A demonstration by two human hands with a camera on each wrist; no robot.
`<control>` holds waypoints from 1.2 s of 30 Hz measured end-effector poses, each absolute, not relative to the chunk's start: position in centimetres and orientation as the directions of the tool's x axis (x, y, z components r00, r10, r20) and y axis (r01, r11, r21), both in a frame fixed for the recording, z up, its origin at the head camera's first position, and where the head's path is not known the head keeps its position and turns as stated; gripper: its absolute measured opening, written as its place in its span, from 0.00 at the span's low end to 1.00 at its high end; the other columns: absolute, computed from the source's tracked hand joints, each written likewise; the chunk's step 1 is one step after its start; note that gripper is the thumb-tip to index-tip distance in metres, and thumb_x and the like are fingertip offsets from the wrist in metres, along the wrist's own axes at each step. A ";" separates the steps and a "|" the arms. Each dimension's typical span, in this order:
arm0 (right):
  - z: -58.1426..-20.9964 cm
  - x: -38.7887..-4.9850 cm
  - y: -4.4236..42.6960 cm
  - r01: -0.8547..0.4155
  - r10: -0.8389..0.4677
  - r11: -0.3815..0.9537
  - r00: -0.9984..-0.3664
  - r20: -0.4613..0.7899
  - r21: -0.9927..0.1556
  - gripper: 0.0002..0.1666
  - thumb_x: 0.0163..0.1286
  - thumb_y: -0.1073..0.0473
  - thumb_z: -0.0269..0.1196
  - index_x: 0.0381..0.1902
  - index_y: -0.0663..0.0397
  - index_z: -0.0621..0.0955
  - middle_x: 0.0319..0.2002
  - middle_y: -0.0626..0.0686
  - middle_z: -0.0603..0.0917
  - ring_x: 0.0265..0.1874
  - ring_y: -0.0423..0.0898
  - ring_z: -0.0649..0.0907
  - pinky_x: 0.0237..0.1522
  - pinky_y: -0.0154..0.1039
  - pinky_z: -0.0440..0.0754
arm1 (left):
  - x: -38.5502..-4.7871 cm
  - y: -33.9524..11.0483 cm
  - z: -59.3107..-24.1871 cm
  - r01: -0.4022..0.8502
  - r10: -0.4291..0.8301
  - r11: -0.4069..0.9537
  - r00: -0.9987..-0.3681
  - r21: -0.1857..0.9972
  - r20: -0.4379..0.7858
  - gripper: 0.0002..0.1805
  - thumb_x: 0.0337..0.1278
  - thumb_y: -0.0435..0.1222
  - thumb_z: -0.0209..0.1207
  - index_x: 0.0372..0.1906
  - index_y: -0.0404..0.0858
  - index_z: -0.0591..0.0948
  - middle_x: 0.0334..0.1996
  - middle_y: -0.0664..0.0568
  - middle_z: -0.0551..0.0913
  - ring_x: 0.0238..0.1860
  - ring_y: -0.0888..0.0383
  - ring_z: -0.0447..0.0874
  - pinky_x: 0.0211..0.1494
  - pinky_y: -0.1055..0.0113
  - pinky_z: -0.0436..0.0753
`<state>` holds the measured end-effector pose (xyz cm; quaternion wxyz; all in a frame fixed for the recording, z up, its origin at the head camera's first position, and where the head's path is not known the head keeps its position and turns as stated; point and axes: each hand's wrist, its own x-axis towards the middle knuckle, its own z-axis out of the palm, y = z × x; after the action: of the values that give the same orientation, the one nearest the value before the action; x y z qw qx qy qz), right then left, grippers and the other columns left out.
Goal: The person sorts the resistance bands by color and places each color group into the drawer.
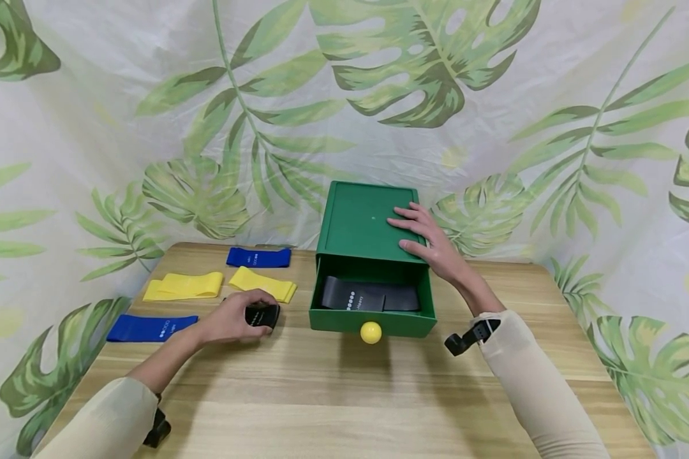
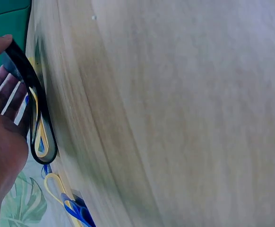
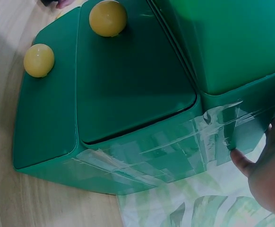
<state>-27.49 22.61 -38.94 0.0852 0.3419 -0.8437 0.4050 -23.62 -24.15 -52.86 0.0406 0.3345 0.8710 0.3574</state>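
Note:
My left hand grips a black resistance loop band just above the table, left of a green drawer cabinet. In the left wrist view the black band hangs as a long loop between thumb and fingers. My right hand rests on the right side of the cabinet's top, fingers spread. The top drawer is pulled out and has a yellow ball knob. Inside it lies another black band, printed "Heavy".
Left of the cabinet lie two yellow bands and two blue bands on the wooden table. Lower drawers with yellow knobs show in the right wrist view. A leaf-patterned cloth hangs behind.

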 end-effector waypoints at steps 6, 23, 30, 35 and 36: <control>-38.9 -27.4 22.5 -0.645 -0.508 0.437 -0.752 0.419 -0.627 0.29 0.78 0.60 0.59 0.75 0.55 0.77 0.80 0.59 0.66 0.85 0.58 0.49 0.82 0.66 0.42 | -23.1 -24.4 -52.5 0.463 0.527 0.519 -0.835 0.719 0.158 0.27 0.55 0.39 0.77 0.60 0.40 0.83 0.50 0.49 0.86 0.49 0.52 0.83 0.52 0.54 0.86; -39.0 -27.4 22.5 -0.644 -0.497 0.439 -0.755 0.428 -0.627 0.28 0.79 0.60 0.58 0.74 0.56 0.77 0.80 0.59 0.66 0.85 0.58 0.49 0.82 0.65 0.41 | -22.6 -25.0 -51.0 0.352 0.396 0.386 -0.898 0.852 0.192 0.23 0.62 0.34 0.73 0.61 0.38 0.83 0.53 0.44 0.87 0.53 0.48 0.88 0.55 0.64 0.87; -38.9 -27.3 22.4 -0.649 -0.500 0.436 -0.751 0.431 -0.624 0.28 0.79 0.60 0.58 0.74 0.56 0.77 0.80 0.59 0.66 0.85 0.58 0.49 0.82 0.65 0.41 | -22.0 -24.9 -50.2 0.364 0.338 0.354 -0.908 0.861 0.245 0.23 0.63 0.30 0.72 0.62 0.34 0.82 0.54 0.41 0.86 0.53 0.61 0.86 0.59 0.66 0.86; -39.0 -27.3 22.4 -0.647 -0.497 0.432 -0.752 0.433 -0.628 0.28 0.79 0.60 0.58 0.74 0.56 0.77 0.80 0.59 0.66 0.85 0.58 0.49 0.82 0.65 0.41 | -21.7 -24.6 -49.6 0.387 0.296 0.310 -0.907 0.868 0.299 0.24 0.63 0.28 0.71 0.63 0.31 0.81 0.52 0.42 0.85 0.52 0.65 0.86 0.60 0.72 0.84; -39.0 -27.3 22.4 -0.646 -0.496 0.431 -0.753 0.433 -0.630 0.28 0.79 0.60 0.58 0.74 0.56 0.77 0.80 0.59 0.66 0.85 0.58 0.49 0.82 0.65 0.41 | -21.6 -24.5 -49.5 0.391 0.291 0.298 -0.906 0.871 0.307 0.24 0.63 0.27 0.71 0.63 0.31 0.81 0.52 0.43 0.85 0.52 0.65 0.86 0.59 0.73 0.84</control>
<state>-27.33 22.41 -38.99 0.0911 0.3396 -0.8410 0.4113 -21.65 -24.49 -49.50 -0.0449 0.2121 0.8044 0.5532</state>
